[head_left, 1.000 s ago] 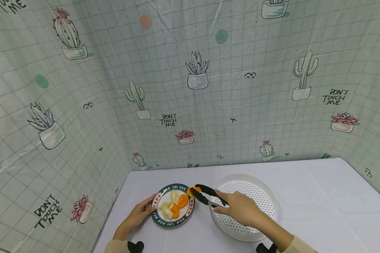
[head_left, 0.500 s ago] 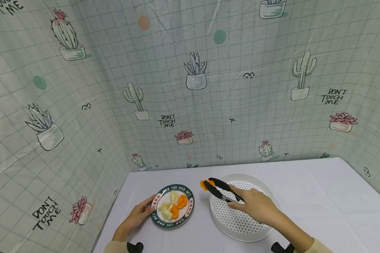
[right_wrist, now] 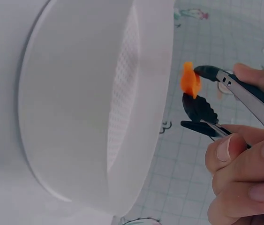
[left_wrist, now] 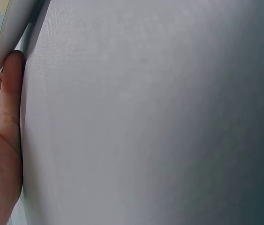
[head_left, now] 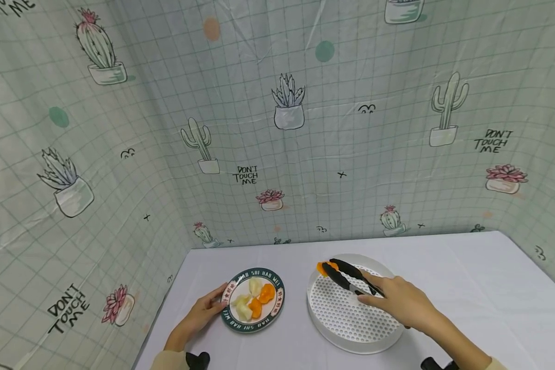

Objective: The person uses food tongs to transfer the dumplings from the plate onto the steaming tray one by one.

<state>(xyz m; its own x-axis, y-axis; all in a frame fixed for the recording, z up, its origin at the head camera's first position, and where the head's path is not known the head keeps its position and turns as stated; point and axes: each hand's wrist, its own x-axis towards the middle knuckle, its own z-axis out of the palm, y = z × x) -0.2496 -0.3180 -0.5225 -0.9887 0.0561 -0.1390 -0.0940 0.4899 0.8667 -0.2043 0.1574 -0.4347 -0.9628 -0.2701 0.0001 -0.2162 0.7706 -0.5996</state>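
My left hand point(head_left: 203, 311) holds the left rim of a small round plate point(head_left: 277, 281) with a dark green patterned border; the thumb and fingers lie around the rim point(left_wrist: 17, 28) in the left wrist view. On the plate sit several pale and orange dumpling-shaped pieces point(head_left: 266, 293). My right hand point(head_left: 400, 298) grips black-tipped metal tongs point(head_left: 347, 278). Between the tong tips is an orange folded piece point(right_wrist: 189, 82), shaped like a dumpling. It hangs over the back left part of a white round steamer tray point(head_left: 351, 321) with a perforated bottom, above its rim.
Plate and steamer tray stand apart on a table with a white cloth point(head_left: 472, 303). Behind and to the left rises a grid-patterned curtain point(head_left: 342, 144) with cactus prints. Each wrist carries a black strap point(head_left: 198, 361).
My right hand has carried the tongs and the orange piece rightward from the plate's right rim to over the steamer tray. My left hand and the plate have stayed put.
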